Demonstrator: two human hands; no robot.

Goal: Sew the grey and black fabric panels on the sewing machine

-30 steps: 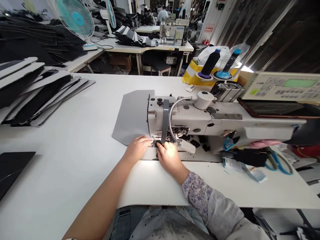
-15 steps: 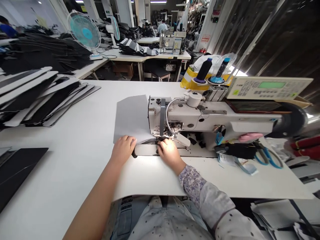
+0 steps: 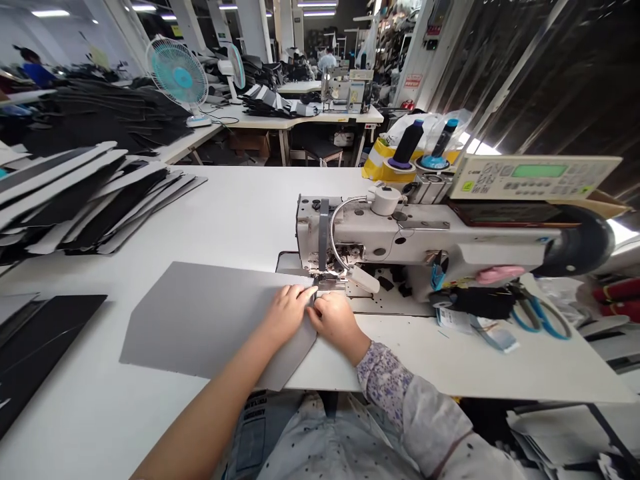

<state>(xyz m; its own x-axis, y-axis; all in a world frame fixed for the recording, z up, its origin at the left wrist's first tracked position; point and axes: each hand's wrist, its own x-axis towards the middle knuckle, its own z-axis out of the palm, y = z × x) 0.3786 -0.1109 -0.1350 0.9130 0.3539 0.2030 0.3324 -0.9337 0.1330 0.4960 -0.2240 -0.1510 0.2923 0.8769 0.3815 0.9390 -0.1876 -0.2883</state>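
A grey fabric panel point(image 3: 200, 313) with angled corners lies on the white table, its right edge at the needle area of the sewing machine point(image 3: 380, 227). My left hand point(image 3: 287, 313) rests over that edge, fingers bent and pressed onto the panel just left of the presser foot point(image 3: 320, 277). Close beside it, my right hand point(image 3: 335, 320) has curled fingers pinching the panel's edge in front of the foot. The fingertips of both hands nearly touch. What lies under the fingers is partly hidden.
Stacked black and grey pieces point(image 3: 100, 200) lie at the left, with a black panel point(image 3: 45, 347) nearer. Scissors point(image 3: 540, 313), thread cones point(image 3: 407, 143) and a control box point(image 3: 535, 177) are at the right. Fans point(image 3: 180, 73) and a person in blue point(image 3: 37, 70) are farther back.
The grey panel has turned and moved from behind the machine head to the front left. My left hand has shifted right, close to my right hand, which stays by the foot.
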